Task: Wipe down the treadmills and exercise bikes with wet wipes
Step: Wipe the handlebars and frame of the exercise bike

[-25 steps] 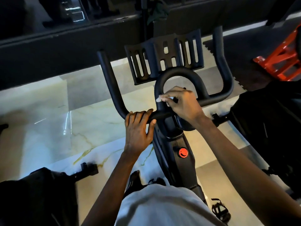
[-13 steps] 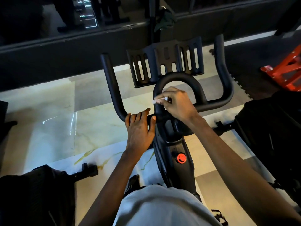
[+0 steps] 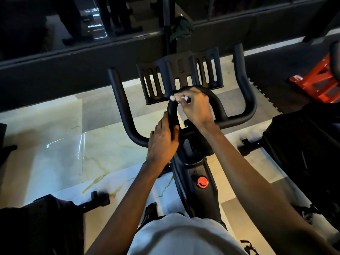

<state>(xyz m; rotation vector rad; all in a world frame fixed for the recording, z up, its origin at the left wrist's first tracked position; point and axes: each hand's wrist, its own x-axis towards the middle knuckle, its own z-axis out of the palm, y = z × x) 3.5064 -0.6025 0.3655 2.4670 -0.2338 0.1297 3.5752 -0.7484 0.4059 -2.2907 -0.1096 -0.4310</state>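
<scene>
A black exercise bike stands in front of me, its handlebar (image 3: 127, 124) curving up on both sides around a central loop (image 3: 217, 102). My right hand (image 3: 195, 107) pinches a small white wet wipe (image 3: 174, 98) against the top left of that loop. My left hand (image 3: 163, 138) rests on the loop's lower left side where it meets the crossbar, fingers wrapped loosely over the bar. A slotted black tray (image 3: 180, 74) sits just beyond the loop. A red knob (image 3: 202, 182) shows on the frame below.
Other dark bikes flank me at left (image 3: 46, 221) and right (image 3: 303, 148). A red frame (image 3: 318, 83) lies on black matting at far right. Pale marble floor (image 3: 55, 137) spreads to the left; a dark ledge (image 3: 73, 70) runs across ahead.
My right hand has slid the wipe up the loop's left side to its top. My left hand has shifted from the crossbar onto the loop's lower left. The view has tilted downward.
</scene>
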